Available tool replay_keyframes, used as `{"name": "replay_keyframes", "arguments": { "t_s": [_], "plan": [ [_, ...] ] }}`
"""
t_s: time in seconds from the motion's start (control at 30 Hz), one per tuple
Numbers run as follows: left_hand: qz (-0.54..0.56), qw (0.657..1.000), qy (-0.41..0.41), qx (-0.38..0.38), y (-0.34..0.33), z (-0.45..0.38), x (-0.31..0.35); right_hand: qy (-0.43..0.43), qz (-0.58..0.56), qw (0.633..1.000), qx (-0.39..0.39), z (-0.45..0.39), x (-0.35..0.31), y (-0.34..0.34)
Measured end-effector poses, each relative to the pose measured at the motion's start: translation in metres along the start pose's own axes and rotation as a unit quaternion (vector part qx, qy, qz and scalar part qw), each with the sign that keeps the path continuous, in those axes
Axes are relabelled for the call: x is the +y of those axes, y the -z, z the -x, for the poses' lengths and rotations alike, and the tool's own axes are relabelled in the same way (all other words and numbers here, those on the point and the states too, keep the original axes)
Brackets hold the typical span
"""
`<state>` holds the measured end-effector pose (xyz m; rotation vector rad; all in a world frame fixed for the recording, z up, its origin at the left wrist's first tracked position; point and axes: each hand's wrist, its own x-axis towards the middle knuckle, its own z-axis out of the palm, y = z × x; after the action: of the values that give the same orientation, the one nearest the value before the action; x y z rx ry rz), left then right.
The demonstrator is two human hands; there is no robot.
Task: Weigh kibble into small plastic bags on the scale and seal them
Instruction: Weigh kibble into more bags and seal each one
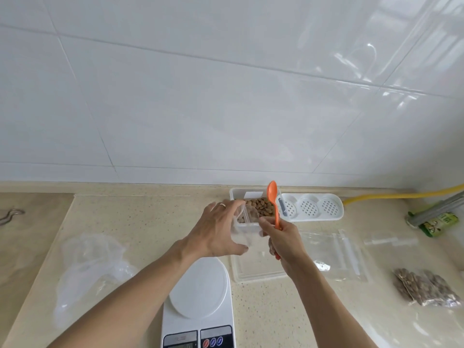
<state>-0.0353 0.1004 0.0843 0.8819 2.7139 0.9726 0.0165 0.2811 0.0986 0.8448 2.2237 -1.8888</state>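
Kibble bag (244,217) in left hand (216,232), right hand (283,237) gripping spoon (273,202)

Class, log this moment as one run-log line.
left hand: holds small plastic bag open | right hand: grips orange spoon | kibble container: open | scale: platform bare

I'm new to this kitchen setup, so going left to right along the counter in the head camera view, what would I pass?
Crumpled clear plastic bag → white digital kitchen scale → stack of empty clear zip bags → sealed clear bag of brown kibble.
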Motion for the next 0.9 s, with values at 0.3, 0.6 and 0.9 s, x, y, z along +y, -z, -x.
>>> {"name": "replay_keyframes", "arguments": {
  "t_s": [0.3,0.6,0.9],
  "plan": [
    [-0.018,0.998,0.049,0.019,-0.008,-0.016,-0.03,0.061,0.271,0.958,0.07,-0.042,0.003,0.025],
    [-0.032,0.993,0.112,0.02,-0.026,-0.032,-0.053,0.16,0.148,0.945,0.243,-0.063,0.003,0.034],
    [-0.068,0.991,0.113,0.028,-0.032,-0.035,-0.06,0.043,0.064,0.994,0.073,-0.074,0.023,0.01]
  ]
}}
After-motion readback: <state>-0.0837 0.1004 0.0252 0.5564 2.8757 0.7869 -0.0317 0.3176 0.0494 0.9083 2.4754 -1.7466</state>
